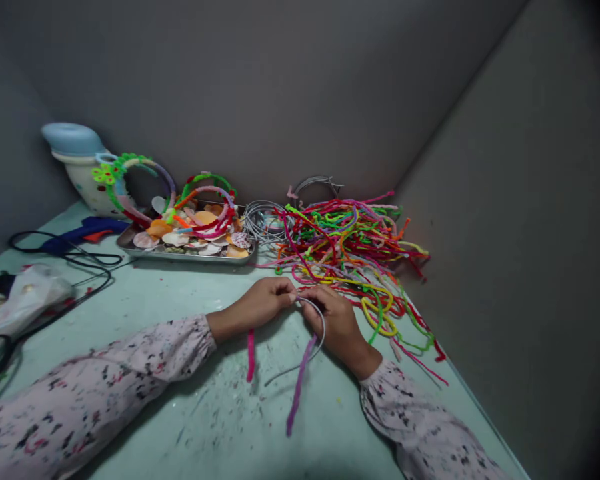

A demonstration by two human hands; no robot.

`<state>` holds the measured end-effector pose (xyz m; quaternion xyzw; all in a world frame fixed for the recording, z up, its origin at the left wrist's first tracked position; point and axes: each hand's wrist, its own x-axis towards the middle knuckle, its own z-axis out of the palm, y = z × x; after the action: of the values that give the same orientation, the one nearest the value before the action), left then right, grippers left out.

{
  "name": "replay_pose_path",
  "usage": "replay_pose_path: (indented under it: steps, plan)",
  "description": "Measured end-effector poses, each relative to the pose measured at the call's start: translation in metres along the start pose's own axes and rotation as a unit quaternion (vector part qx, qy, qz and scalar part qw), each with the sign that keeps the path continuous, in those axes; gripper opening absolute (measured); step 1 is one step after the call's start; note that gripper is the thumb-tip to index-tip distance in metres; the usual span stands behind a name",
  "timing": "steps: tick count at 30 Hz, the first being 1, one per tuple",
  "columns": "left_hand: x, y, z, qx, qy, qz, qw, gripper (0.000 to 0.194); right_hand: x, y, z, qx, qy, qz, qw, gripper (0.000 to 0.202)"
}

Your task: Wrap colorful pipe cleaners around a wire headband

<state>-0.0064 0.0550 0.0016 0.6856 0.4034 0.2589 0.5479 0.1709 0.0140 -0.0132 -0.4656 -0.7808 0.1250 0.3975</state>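
Both hands meet above the middle of the table. My left hand (267,301) is closed, thumb and fingers pinching the end of a curved grey wire (323,327). Close against it, my right hand (335,320) is closed too, its fingers around the same spot with a purple pipe cleaner (300,387). The pipe cleaner's free length hangs down below the right hand. The wire bends round in an arc, its other end pointing left over the tabletop. A short pink pipe cleaner (251,357) shows below my left wrist. The exact contact between fingertips is partly hidden.
A metal tray (190,259) of seashells stands behind, with wrapped hoops on it. To the right lie a heap of coloured pipe cleaners (350,233) and coiled grey wire (265,223). At left are a blue glue gun (87,230), a black cable (103,283), a plastic bag (35,293) and a blue-lidded container (80,167).
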Motion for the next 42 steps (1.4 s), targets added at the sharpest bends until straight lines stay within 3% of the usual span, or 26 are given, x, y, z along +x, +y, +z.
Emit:
replay_pose_path:
  steps: [8, 20, 34, 39, 42]
  plan:
    - [0.006, -0.005, -0.010, -0.032, -0.086, -0.036, 0.995, 0.017, -0.005, 0.002, 0.000, -0.039, -0.028, -0.057, 0.997, 0.016]
    - [0.005, -0.003, -0.018, -0.056, -0.150, -0.073, 0.984, 0.017, -0.008, -0.002, -0.006, -0.075, -0.087, -0.111, 0.987, 0.024]
    - [0.003, 0.005, -0.031, -0.046, -0.274, -0.100, 0.955, 0.015, -0.009, -0.012, -0.015, -0.180, -0.148, -0.225, 0.946, 0.028]
    - [0.002, 0.008, -0.032, -0.058, -0.292, -0.111, 0.948, 0.017, -0.010, -0.011, -0.011, -0.115, -0.147, -0.206, 0.961, 0.030]
    - [0.003, 0.008, -0.031, -0.069, -0.229, -0.090, 0.967, 0.019, -0.006, -0.005, -0.005, 0.007, -0.076, -0.111, 0.991, 0.025]
